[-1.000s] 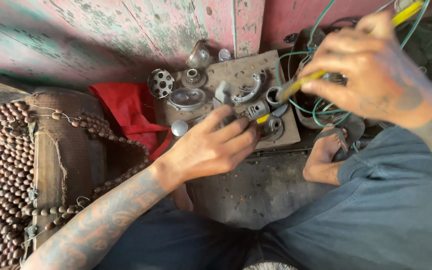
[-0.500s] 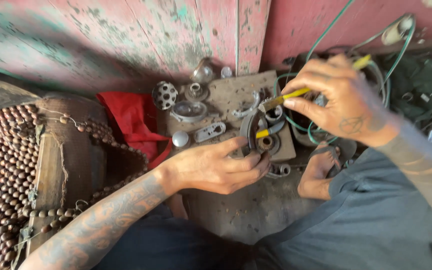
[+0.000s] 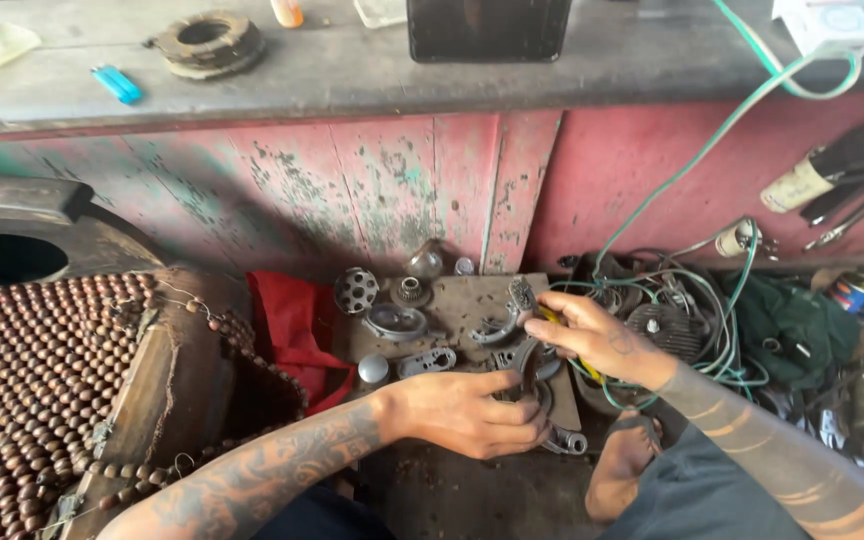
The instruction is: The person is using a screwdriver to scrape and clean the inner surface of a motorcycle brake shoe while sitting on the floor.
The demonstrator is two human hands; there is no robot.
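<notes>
Hands: left hand (image 3: 477, 412) grasping curved metal part (image 3: 530, 362), right hand (image 3: 597, 338) gripping yellow-handled tool (image 3: 556, 318).

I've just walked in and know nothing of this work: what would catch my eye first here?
The two tattooed hands at the centre: the left hand rests on a curved metal part on a small board strewn with metal pieces, and the right hand holds a yellow tool above it. To the left lies a brown beaded mat, with a red cloth beside the board. Green wires tangle at the right.
</notes>
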